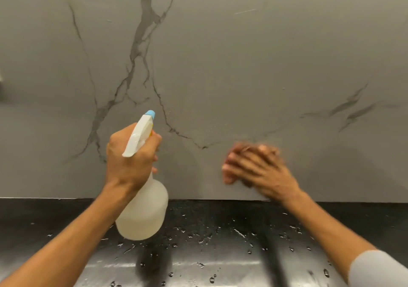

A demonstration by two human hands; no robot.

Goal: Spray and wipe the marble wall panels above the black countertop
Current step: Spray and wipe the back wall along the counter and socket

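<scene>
A grey marble wall panel (220, 66) with dark veins fills the upper view, above the black countertop (220, 216). My left hand (130, 156) grips the neck of a translucent white spray bottle (143, 211), with a finger over the trigger. Its blue nozzle tip (151, 114) points at the wall. My right hand (254, 167) lies flat against the lower part of the panel, fingers spread and blurred by motion. A small dark patch shows under the palm; whether it is a cloth is unclear.
Water droplets are scattered over the wet countertop (209, 238), which reflects light near the bottom edge. A dark object (1, 88) sits at the far left edge of the wall. A grey sleeve (375, 269) covers my right upper arm.
</scene>
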